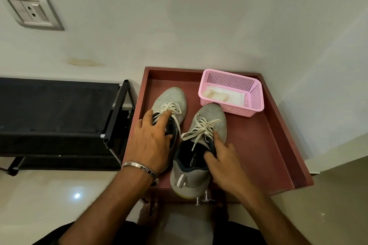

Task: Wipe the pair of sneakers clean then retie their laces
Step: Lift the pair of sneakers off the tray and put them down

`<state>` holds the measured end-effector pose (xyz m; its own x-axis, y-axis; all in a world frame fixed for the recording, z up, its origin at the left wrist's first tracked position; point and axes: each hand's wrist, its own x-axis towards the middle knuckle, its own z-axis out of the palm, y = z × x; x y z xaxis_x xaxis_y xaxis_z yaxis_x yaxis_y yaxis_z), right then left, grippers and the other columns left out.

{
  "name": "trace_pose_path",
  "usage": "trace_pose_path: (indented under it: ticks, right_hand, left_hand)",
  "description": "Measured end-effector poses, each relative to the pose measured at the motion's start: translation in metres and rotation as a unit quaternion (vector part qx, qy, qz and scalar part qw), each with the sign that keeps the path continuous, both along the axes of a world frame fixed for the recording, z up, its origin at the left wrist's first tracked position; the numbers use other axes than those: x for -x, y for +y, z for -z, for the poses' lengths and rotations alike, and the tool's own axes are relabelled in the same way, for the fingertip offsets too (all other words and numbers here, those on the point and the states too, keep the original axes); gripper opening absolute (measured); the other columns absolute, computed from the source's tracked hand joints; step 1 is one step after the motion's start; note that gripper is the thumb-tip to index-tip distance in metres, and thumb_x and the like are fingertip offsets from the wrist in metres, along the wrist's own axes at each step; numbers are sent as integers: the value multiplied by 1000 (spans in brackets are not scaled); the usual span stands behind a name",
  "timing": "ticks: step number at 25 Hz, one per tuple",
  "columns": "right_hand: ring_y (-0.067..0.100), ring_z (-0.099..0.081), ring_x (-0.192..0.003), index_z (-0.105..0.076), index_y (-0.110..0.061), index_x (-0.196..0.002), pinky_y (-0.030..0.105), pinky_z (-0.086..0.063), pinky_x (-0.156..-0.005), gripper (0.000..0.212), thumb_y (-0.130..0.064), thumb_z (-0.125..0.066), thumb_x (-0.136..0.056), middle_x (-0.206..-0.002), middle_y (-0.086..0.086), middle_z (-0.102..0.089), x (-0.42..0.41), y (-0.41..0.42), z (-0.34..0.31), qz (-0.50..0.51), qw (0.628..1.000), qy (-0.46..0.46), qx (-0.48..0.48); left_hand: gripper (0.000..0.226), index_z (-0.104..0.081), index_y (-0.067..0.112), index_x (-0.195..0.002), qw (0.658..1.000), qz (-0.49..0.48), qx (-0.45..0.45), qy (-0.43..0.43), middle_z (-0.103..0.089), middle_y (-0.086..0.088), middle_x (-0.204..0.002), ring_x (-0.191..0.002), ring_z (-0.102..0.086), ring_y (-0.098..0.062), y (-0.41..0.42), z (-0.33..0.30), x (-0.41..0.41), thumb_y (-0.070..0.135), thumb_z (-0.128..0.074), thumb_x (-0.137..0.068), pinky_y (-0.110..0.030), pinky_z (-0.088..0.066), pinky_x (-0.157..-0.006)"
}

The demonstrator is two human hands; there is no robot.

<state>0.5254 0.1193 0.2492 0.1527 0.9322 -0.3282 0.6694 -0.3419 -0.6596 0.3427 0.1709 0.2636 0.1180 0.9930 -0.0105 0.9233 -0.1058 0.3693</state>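
Hands (151, 141) on sneakers (201, 145) (laces tied)

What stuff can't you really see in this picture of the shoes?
All in the head view:
- Left sneaker: the left hand covers its heel and opening.
- Right sneaker: the right hand hides its right side.
- Insole print: too small to read.
- Pink basket: something white inside, unclear through the mesh.
- Bracelet: lettering partly turned away.
- Black rack: cut off by the left edge.
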Motion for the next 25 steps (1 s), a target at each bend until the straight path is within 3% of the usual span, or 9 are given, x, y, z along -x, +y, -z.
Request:
trace_pose_path:
  ticks: [3,6,10,14,17,21,23,25]
  right_hand:
    - [19,-51,-98,-3,-36,-155,36,-46,-91,65,-35,-37,-99,-124,6,-40,10,-1,1,9,999,-42,-22]
    - [16,-45,-88,-6,-32,-156,31,-43,-82,64,-32,-36,-100,-121,6,-41,17,-1,1,13,996,-72,-41]
    - [20,-50,-93,-12,-33,-155,34,-45,-83,62,-29,-37,-99,-120,7,-45,17,-2,1,9,994,-93,-51]
    - [17,-48,-91,-19,-33,-154,33,-45,-81,61,-24,-40,-98,-121,6,-49,17,-2,3,-12,992,-98,-82]
    - [19,-51,-102,-22,-34,-154,34,-46,-87,61,-24,-41,-96,-127,5,-50,10,6,7,-22,992,-87,-90]
    - [24,-52,-111,-24,-31,-152,40,-48,-92,61,-26,-46,-96,-132,7,-48,7,4,10,-15,991,-82,-105]
    - [23,-50,-112,-34,-28,-146,40,-49,-89,55,-36,-51,-94,-130,4,-47,11,-4,1,-4,979,-131,-159]
    - [20,-49,-105,-52,-25,-129,37,-49,-83,43,-47,-53,-91,-121,-1,-52,21,-16,-14,-17,953,-188,-235]
  left_hand:
    - [73,-22,39,-151,1000,1,5,3,-26,-11,-156,-132,-40,-36,1,-1,3,7,-49,-92,-44,-45,-102]
    - [75,-23,37,-152,1000,20,3,15,-28,-7,-155,-129,-40,-33,-4,-3,6,5,-52,-91,-41,-44,-103]
    - [80,-24,41,-151,998,35,45,8,-27,-3,-154,-132,-35,-33,-9,-4,20,3,-57,-89,-43,-45,-106]
    - [77,-35,41,-147,998,50,37,-28,-38,-3,-146,-125,-43,-34,-9,1,31,-4,-52,-87,-45,-49,-100]
    - [77,-35,40,-147,997,62,34,-29,-41,-3,-143,-122,-44,-34,-6,3,32,-5,-49,-87,-46,-49,-98]
    - [65,-38,35,-147,997,40,49,-45,-38,-7,-146,-127,-40,-35,-12,-2,26,10,-54,-89,-46,-46,-102]
    - [52,-46,29,-140,999,16,-13,-36,-39,-8,-143,-128,-39,-31,-23,-11,21,26,-59,-90,-45,-46,-100]
    - [34,-58,25,-121,992,25,-124,-28,-51,-2,-124,-112,-49,-22,-33,-19,18,37,-61,-89,-40,-49,-89]
